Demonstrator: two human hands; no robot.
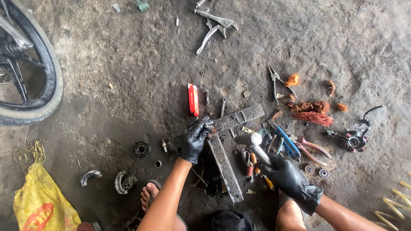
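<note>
Both my hands wear black gloves. My left hand point(195, 139) presses its fingers down on a small part that rests on a flat steel bar point(238, 118) lying on the dirty concrete floor. A second steel bar point(225, 169) runs from there toward me. My right hand point(287, 176) grips the handle of a hammer point(257, 143), whose shiny head hangs just right of the left hand, above the bars. What the left fingers pinch is hidden.
Blue and pink pliers point(299, 147), copper wire bundles point(312, 113), a red box point(193, 99), locking pliers point(214, 25) and small parts litter the floor. A motorcycle wheel point(30, 77) stands at upper left, a yellow sack point(40, 201) at lower left. My sandalled foot point(147, 194) is near.
</note>
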